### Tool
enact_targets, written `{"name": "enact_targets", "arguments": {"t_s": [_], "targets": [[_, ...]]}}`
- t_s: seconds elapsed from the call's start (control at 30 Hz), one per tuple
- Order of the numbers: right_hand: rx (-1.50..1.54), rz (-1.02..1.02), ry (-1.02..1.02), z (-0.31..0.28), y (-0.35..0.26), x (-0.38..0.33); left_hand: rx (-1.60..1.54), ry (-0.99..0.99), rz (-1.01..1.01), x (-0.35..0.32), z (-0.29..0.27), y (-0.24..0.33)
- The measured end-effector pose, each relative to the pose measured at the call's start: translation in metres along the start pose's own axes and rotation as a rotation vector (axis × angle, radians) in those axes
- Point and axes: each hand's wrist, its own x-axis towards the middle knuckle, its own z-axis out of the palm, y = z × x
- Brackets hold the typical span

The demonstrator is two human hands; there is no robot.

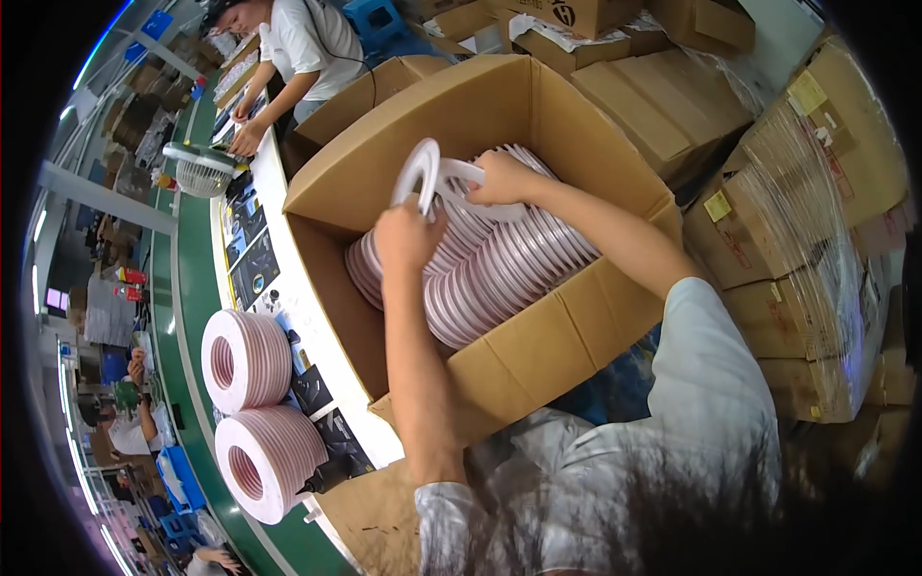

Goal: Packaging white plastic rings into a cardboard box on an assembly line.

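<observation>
Over the large open carton (423, 115), my left hand (408, 235) is closed on a flat white ring (420, 163) that stands tilted upward. My right hand (509, 180) pinches another white ring (461, 170) at its edge, close beside the first. Below both hands, rows of pinkish-white rings (514, 274) lie packed on edge inside the carton. My left forearm covers part of them. To the left, two more stacks of the same rings, a far stack (274, 360) and a near stack (293, 456), rest on their sides at the workbench.
A green conveyor belt (187, 288) runs along the left, beside a white ledge with black packets (254, 269). A small fan (200, 173) stands farther up. Beyond it a co-worker (307, 48) handles things at the line. Wrapped cartons (788, 240) are piled at the right.
</observation>
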Motion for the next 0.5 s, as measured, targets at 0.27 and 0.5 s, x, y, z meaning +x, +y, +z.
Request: {"name": "enact_targets", "arguments": {"t_s": [0.27,0.5], "targets": [[0.068,0.016,-0.119,-0.004,-0.007,-0.005,-0.125,0.129,-0.196,-0.004,0.005,-0.004],[0.888,-0.055,0.109,-0.01,-0.016,0.002,-1.909,0.516,-0.757,-0.008,0.014,-0.059]]}}
